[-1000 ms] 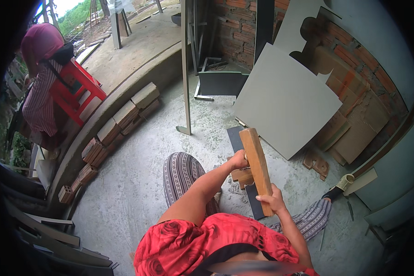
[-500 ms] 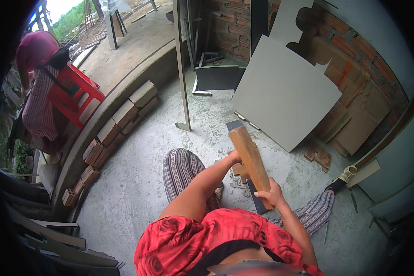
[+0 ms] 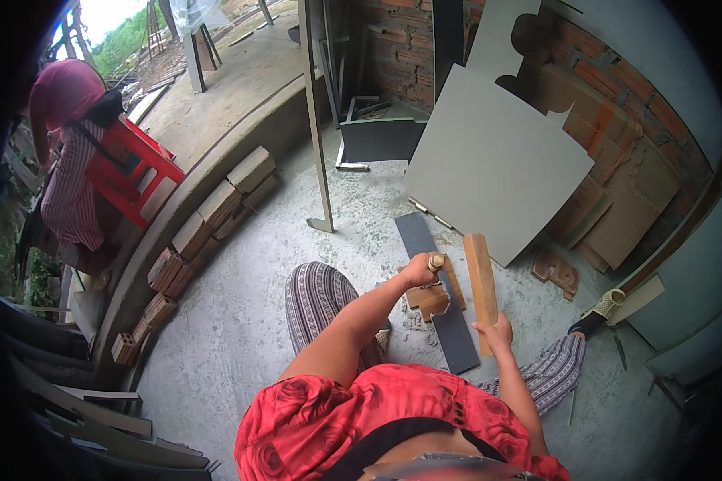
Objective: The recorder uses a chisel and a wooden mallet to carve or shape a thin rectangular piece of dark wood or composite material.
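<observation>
My left hand [image 3: 419, 271] is closed around an upright tool with a round wooden handle [image 3: 436, 261]. Its lower end is hidden beneath the fist, so I cannot tell its kind. In my right hand [image 3: 497, 333] is a thick wooden bar [image 3: 480, 280], gripped at its near end and raised to the right of the tool. Under my left fist lies a long dark grey board [image 3: 456, 343], running from far left to near right. Light brown wooden pieces [image 3: 430, 300] sit beside and beneath the board's middle.
A large grey panel [image 3: 497, 160] leans by cardboard [image 3: 630, 208] at the far right. A cut wooden piece [image 3: 555, 271] lies nearby. Bricks [image 3: 217, 204] line a low ledge on the left. A thin post [image 3: 317, 120] stands ahead. Another person [image 3: 68, 152] is by a red stool [image 3: 136, 164].
The wooden bar has swung right, off the top of my left hand, uncovering the tool handle and more of the dark board. My left hand stays in about the same place.
</observation>
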